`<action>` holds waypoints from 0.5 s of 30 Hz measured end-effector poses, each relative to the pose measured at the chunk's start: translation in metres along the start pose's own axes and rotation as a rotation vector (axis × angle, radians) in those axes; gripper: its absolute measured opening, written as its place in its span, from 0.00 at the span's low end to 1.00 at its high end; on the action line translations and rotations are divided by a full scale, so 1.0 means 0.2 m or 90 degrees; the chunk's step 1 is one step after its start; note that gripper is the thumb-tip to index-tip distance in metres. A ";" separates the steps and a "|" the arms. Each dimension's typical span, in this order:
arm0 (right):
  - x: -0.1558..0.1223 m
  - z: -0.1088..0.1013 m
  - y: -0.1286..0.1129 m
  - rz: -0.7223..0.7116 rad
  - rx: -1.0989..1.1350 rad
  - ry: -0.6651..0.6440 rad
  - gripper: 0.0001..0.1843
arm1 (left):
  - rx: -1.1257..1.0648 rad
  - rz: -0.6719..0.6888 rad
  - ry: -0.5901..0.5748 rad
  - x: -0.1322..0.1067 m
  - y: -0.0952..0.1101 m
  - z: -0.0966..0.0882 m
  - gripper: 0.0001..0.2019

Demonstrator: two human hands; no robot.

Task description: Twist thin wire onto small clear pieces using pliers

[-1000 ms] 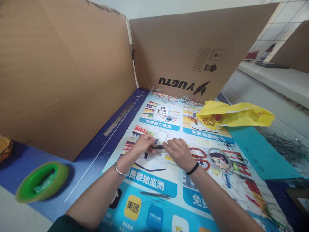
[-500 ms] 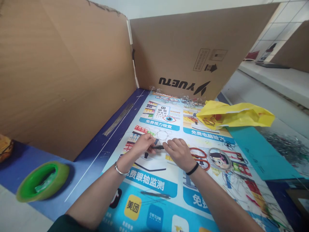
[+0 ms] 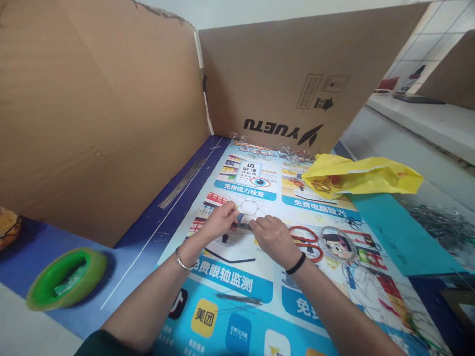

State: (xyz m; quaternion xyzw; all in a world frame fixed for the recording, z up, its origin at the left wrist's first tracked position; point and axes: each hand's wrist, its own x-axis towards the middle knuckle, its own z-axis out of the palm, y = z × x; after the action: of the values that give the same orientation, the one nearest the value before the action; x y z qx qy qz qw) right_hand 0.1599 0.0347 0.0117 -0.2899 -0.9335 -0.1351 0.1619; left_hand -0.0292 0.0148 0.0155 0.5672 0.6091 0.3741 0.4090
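My left hand [image 3: 219, 222] and my right hand [image 3: 272, 236] meet over a printed eye-care poster [image 3: 260, 277] on the table. Both pinch the ends of a small dark stick-like piece [image 3: 243, 226] held between them. A thin wire eyeglass frame [image 3: 250, 206] lies on the poster just beyond my fingertips. My left wrist carries a silver bangle, my right wrist a black band. Red scissors [image 3: 308, 241] lie right beside my right hand.
Cardboard walls [image 3: 111, 113] close off the left and back. A green tape roll [image 3: 65, 277] sits at the near left. A yellow plastic bag [image 3: 359, 179] lies at the back right, a bundle of thin wires [image 3: 181, 183] along the left wall, and another dark piece [image 3: 239, 298] near me.
Both hands have shifted slightly up and away from me, the right hand closing in on the left along the dark piece. Nothing else has moved.
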 end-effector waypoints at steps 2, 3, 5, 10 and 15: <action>0.01 -0.02 -0.01 0.022 0.020 -0.044 0.08 | 0.070 0.035 -0.012 -0.01 0.02 -0.01 0.09; 0.01 -0.03 -0.02 0.036 0.031 -0.070 0.08 | 0.104 0.048 -0.018 -0.02 0.03 -0.02 0.09; 0.02 -0.04 -0.03 0.067 0.057 -0.120 0.08 | 0.167 0.070 -0.028 -0.03 0.05 -0.03 0.09; 0.03 -0.08 -0.03 0.151 0.131 -0.227 0.10 | 0.280 0.123 -0.046 -0.05 0.08 -0.04 0.09; 0.04 -0.09 -0.01 0.184 0.198 -0.247 0.10 | 0.299 0.160 -0.057 -0.06 0.10 -0.04 0.09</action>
State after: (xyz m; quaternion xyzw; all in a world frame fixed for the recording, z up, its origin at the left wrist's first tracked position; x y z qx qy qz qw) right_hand 0.1567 0.0308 0.0305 -0.4124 -0.9054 0.0924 0.0403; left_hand -0.0293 0.0038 0.0373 0.7337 0.5853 0.2451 0.2429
